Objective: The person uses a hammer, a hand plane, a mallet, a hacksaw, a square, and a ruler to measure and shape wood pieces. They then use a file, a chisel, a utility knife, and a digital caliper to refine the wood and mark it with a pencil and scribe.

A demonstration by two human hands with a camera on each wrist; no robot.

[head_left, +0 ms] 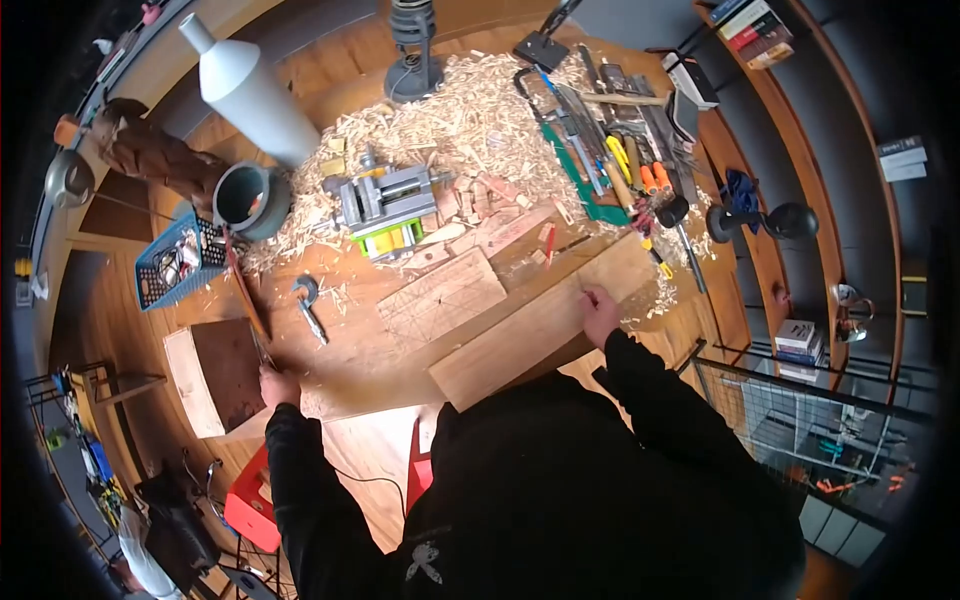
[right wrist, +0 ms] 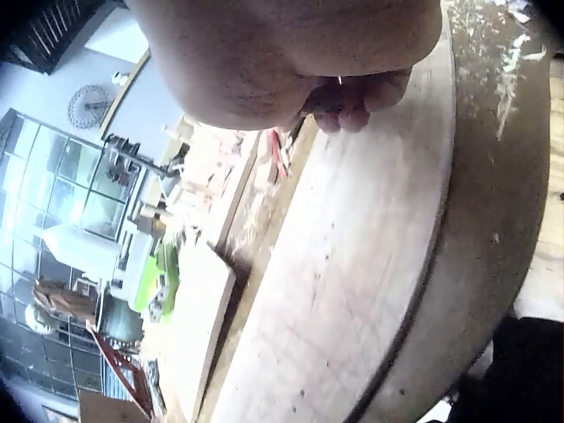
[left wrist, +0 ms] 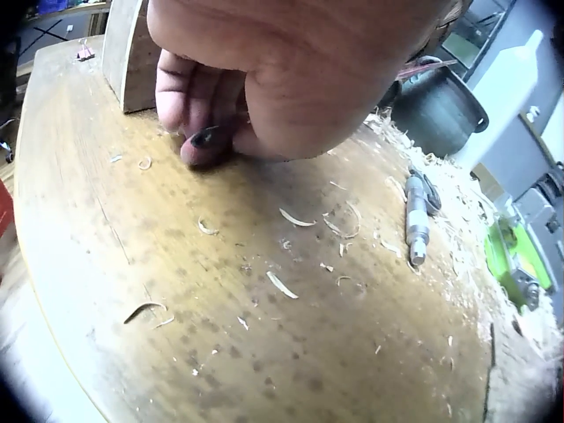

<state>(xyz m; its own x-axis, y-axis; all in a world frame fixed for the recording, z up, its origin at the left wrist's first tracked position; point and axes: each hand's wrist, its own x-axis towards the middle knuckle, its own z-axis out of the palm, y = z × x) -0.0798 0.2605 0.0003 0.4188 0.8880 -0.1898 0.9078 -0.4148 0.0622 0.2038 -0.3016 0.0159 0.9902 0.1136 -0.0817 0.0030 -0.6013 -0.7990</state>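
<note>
My left hand (head_left: 279, 385) is beside an open wooden box (head_left: 180, 385) at the table's left. Its fingers and thumb pinch a thin dark-tipped tool (left wrist: 205, 137), most of which is hidden by the hand. On the right, a long flat plank (head_left: 520, 345) lies slantwise near the table's front edge. My right hand (head_left: 601, 316) rests on this plank with curled fingers (right wrist: 352, 119), whose tips meet the wood; nothing held shows clearly there. Behind the plank lies a shorter board (head_left: 445, 298) with pencil lines on it.
A small clamp-like tool (head_left: 310, 308) lies between the box and the boards. Farther back stand a grey vise (head_left: 390, 195), a dark pot (head_left: 250, 200) and a white vase (head_left: 250, 90). Wood shavings (head_left: 470, 110) cover the back; hand tools, including a green-framed saw (head_left: 570, 165), are heaped at right.
</note>
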